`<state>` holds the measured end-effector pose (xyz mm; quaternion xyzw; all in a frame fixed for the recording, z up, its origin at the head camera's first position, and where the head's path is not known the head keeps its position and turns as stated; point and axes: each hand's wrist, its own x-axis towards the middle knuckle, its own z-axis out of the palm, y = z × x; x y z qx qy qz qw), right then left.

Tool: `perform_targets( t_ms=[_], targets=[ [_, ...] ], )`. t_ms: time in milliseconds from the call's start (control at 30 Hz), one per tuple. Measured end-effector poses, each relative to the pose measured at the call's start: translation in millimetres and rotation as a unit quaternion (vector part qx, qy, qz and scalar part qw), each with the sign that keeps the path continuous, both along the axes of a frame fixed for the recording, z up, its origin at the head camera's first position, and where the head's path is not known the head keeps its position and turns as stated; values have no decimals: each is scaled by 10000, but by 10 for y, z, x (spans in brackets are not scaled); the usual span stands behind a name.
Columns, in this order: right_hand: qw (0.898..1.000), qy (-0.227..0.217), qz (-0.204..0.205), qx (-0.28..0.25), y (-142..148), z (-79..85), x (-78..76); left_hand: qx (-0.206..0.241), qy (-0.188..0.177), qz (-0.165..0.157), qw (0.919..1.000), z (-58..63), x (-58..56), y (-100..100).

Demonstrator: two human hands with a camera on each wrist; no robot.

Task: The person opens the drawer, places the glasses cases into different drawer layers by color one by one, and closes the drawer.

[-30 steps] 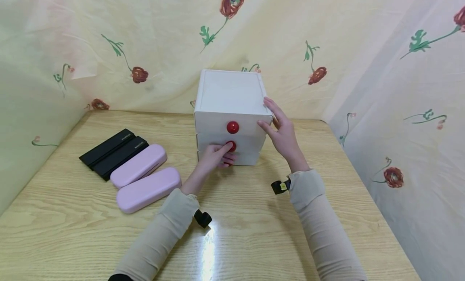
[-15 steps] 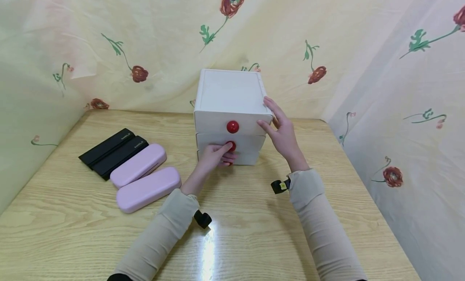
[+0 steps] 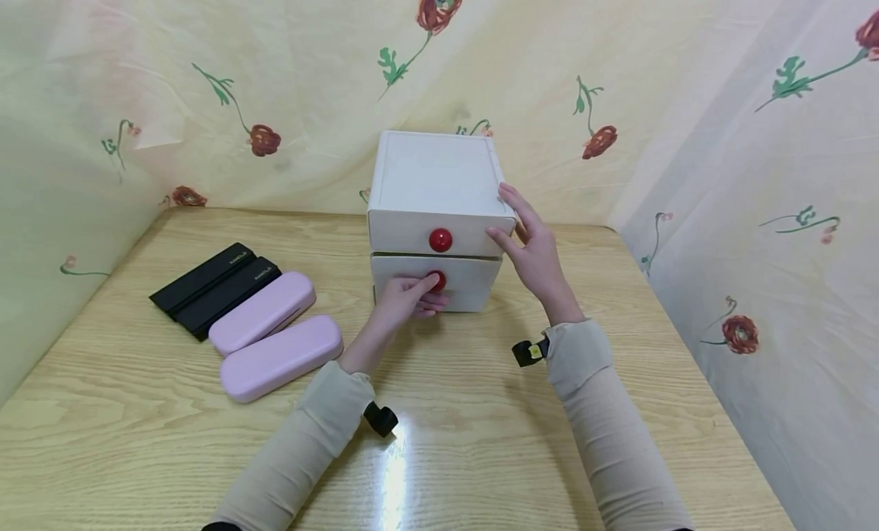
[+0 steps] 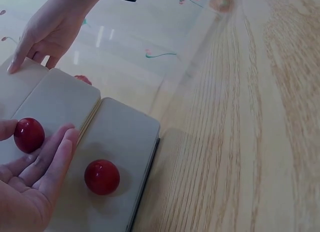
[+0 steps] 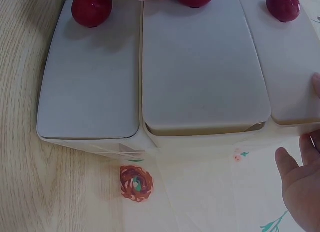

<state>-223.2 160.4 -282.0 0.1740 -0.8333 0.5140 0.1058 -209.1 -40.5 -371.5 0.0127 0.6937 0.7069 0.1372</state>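
A white three-drawer cabinet (image 3: 439, 172) with round red knobs stands at the back of the table. My left hand (image 3: 401, 298) pinches the middle drawer's red knob (image 3: 436, 280) between thumb and fingers. That middle drawer (image 5: 205, 67) sticks out slightly, with a narrow gap showing along its edge in the right wrist view. My right hand (image 3: 538, 260) rests on the cabinet's upper right corner, thumb against the front of the top drawer and fingers along the side. The bottom knob (image 4: 102, 177) shows below the left hand in the left wrist view.
Left of the cabinet lie two black folded cases (image 3: 223, 287) and two lilac glasses cases (image 3: 281, 359), side by side on the wooden table (image 3: 467, 439). Flower-printed cloth (image 3: 309, 81) hangs behind and along the sides.
The middle drawer has come forward a little, and the left hand on its knob has moved slightly toward me. The right hand stays in place.
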Motion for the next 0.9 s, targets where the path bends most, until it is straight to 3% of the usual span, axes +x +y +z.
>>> perform_targets(
  t_ms=[500,900],
  targets=[
    [9998,-28,32,-206,42,-95,-93,40,21,-30,10000,4,32,-2],
    [9999,25,0,-104,-54,31,49,92,-13,-67,9999,-2,33,-42]
  ],
)
